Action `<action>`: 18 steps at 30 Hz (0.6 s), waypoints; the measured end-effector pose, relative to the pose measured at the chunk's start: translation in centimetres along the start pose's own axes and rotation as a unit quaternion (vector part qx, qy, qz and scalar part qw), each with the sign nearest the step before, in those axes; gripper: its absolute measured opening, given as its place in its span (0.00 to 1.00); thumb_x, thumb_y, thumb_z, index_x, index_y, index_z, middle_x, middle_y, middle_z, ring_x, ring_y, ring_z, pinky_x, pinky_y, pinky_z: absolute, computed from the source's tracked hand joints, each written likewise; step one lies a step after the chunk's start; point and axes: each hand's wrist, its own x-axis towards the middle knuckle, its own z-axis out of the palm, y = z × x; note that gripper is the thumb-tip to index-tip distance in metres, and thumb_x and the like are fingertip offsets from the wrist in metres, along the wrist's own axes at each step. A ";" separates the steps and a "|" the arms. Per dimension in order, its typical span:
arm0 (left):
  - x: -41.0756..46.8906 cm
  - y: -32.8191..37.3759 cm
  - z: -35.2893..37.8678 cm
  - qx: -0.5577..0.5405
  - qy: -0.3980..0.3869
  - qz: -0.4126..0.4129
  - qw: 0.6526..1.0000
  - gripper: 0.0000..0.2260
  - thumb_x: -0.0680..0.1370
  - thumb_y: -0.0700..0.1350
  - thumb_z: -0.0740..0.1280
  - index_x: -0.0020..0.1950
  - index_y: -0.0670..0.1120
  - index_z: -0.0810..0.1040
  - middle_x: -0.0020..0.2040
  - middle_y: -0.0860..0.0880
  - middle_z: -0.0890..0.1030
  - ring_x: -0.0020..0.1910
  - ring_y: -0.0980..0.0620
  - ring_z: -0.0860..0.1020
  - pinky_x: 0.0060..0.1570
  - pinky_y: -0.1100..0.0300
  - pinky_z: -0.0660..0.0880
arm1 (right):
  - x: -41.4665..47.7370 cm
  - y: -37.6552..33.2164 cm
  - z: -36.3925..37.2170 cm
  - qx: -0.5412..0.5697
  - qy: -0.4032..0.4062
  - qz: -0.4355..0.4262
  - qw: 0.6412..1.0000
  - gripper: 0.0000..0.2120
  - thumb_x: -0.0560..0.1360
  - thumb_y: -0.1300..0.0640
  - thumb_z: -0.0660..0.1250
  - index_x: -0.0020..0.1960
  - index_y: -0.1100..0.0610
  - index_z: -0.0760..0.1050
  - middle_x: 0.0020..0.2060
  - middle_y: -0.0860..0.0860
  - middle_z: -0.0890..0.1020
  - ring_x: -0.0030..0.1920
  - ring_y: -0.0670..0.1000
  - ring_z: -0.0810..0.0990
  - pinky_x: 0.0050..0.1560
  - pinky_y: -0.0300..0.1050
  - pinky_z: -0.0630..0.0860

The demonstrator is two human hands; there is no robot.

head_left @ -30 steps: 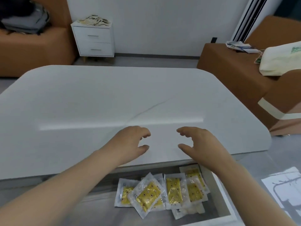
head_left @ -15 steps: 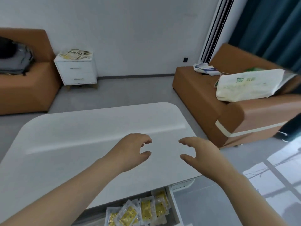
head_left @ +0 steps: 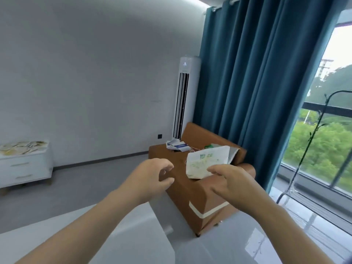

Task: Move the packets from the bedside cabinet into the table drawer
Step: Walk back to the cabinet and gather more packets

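Bedside cabinet (head_left: 28, 170): white, two drawers, at 9 o'clock; a loose heap of packets (head_left: 21, 150) on its top.
Table (head_left: 137, 241): white top, at 6 o'clock.
Sofa (head_left: 190, 195): brown, at 5 o'clock; bears a white bag (head_left: 205, 161).

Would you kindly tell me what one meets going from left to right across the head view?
Bedside cabinet with packets on top → left hand → tall white air conditioner → right hand → black coat stand.
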 end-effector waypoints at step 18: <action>25.3 7.1 7.2 -0.027 0.052 0.102 0.993 0.16 0.75 0.52 0.68 0.63 0.53 0.75 0.56 0.60 0.79 0.51 0.64 0.76 0.53 0.64 0.76 | 14.5 17.3 -8.4 -0.035 0.082 0.001 0.996 0.21 0.72 0.49 0.67 0.64 0.45 0.74 0.59 0.39 0.78 0.60 0.41 0.75 0.62 0.42 0.73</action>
